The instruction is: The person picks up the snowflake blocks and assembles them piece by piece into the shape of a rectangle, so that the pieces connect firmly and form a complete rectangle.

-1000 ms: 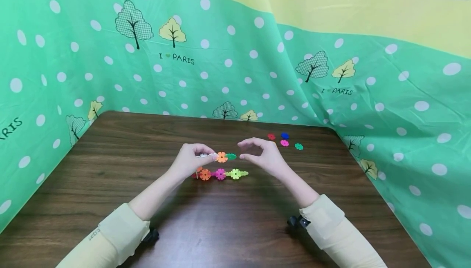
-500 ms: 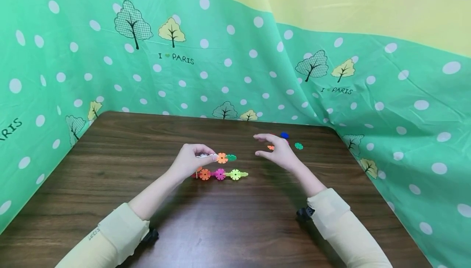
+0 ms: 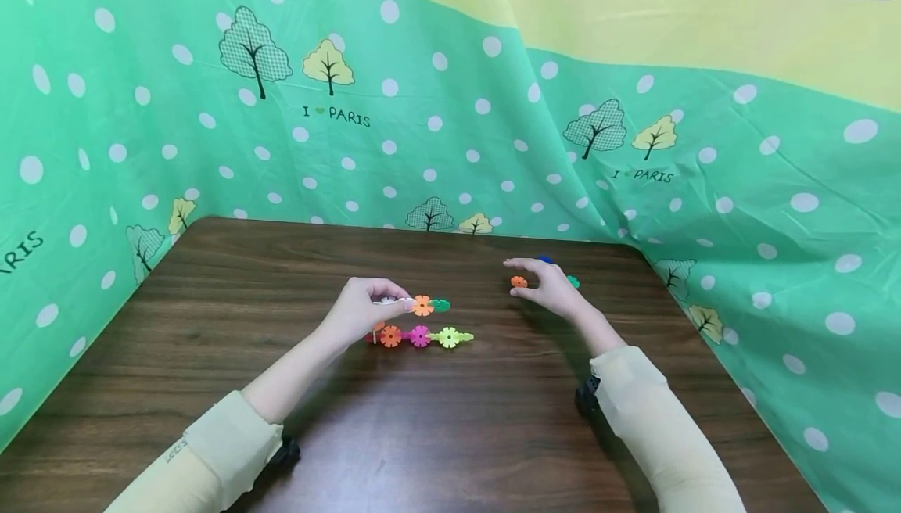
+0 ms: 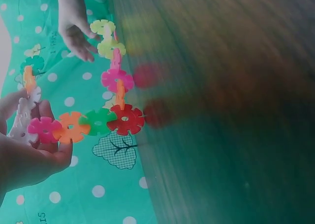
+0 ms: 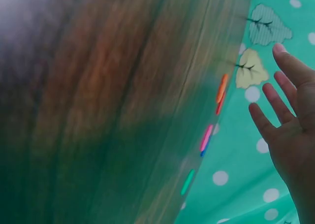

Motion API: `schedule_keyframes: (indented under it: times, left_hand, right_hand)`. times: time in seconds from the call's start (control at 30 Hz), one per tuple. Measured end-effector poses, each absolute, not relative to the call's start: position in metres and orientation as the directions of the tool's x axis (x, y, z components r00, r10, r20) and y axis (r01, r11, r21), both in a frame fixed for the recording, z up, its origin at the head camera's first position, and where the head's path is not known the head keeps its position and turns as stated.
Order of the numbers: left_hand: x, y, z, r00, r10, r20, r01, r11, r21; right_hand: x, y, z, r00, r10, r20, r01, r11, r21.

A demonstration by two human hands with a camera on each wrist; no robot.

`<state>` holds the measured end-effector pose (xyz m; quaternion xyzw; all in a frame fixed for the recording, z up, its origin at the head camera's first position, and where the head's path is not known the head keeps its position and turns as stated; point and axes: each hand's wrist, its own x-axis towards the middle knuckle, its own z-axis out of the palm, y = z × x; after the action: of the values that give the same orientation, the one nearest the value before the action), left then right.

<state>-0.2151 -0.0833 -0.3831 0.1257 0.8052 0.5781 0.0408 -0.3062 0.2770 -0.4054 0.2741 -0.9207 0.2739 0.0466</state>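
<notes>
1. Brown wooden table (image 3: 450,435), head view: the left hand (image 3: 360,311) pinches a chain of flower-shaped discs (image 3: 422,306); the right hand (image 3: 545,290), thumb and fingers parted and holding nothing, is near a loose orange disc (image 3: 518,282).
2. Left wrist view: the grip falls at white discs (image 4: 22,120); the chain bends at a red disc (image 4: 126,119).
3. Right wrist view: loose red disc (image 5: 220,106), pink disc (image 5: 206,137), blue disc (image 5: 204,150) and green disc (image 5: 187,182) lie near the orange one.

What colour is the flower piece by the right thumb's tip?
The flower piece is orange; head view shows best.
</notes>
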Motion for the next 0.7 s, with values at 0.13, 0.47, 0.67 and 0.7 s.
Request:
schedule_keyframes:
  times: [0.13,0.47,0.67,0.7]
  left_hand:
    - [-0.214,-0.084,-0.382,-0.965,0.249,0.081,0.157,0.300,0.941]
    - [-0.216,-0.087,-0.383,-0.964,0.254,0.080,0.156,0.293,0.943]
    - [-0.215,-0.087,-0.383,-0.963,0.261,0.071,0.150,0.295,0.944]
    - [-0.215,-0.087,-0.383,-0.962,0.262,0.071,0.150,0.295,0.944]
  right_hand:
    - [-0.312,0.282,-0.408,-0.860,-0.482,0.166,-0.496,0.716,-0.492]
    - [-0.324,0.293,-0.418,-0.892,-0.447,0.059,-0.415,0.762,-0.497]
    - [-0.329,0.294,-0.421,-0.903,-0.421,0.083,-0.404,0.769,-0.495]
    - [-0.330,0.293,-0.422,-0.906,-0.414,0.087,-0.400,0.772,-0.495]
